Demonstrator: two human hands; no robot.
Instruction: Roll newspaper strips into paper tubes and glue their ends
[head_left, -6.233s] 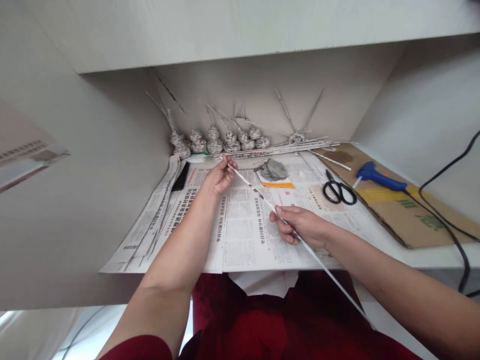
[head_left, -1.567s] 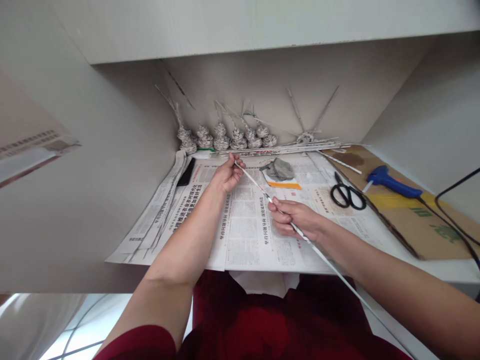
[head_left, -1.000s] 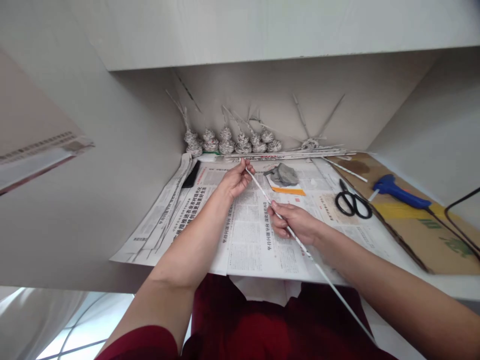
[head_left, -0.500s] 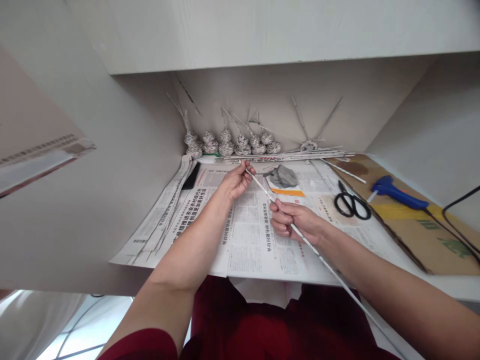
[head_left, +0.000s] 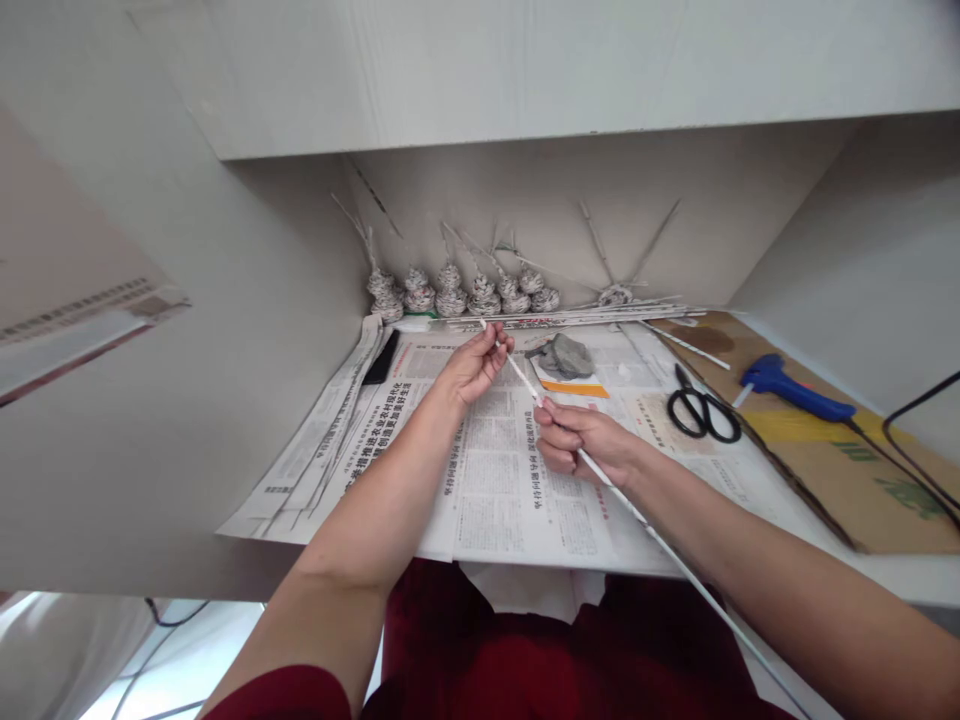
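A long, thin rolled paper stick (head_left: 652,528) slants from the middle of the table down past my right forearm and out at the lower edge. My left hand (head_left: 480,365) pinches it close to its upper end, and a short white tip pokes out beyond the fingers. Lower down, my right hand (head_left: 581,437) has its fingers wrapped round the same stick. Both hands are over newspaper sheets (head_left: 495,500) spread on the table. Behind them lies a grey crumpled cloth-like lump (head_left: 566,357) with an orange strip (head_left: 574,388) at its front.
Several woven paper gourds (head_left: 451,292) line the back wall, beside a bundle of paper sticks (head_left: 585,317). Black scissors (head_left: 705,412) and a blue glue gun (head_left: 799,388) on cardboard (head_left: 885,500) are at right. Paper strips (head_left: 322,440) and a black flat object (head_left: 381,358) lie left.
The stick stays in both hands. My left hand's fingers have shifted slightly on it, and my right hand sits a touch further left. The view has tilted a little.
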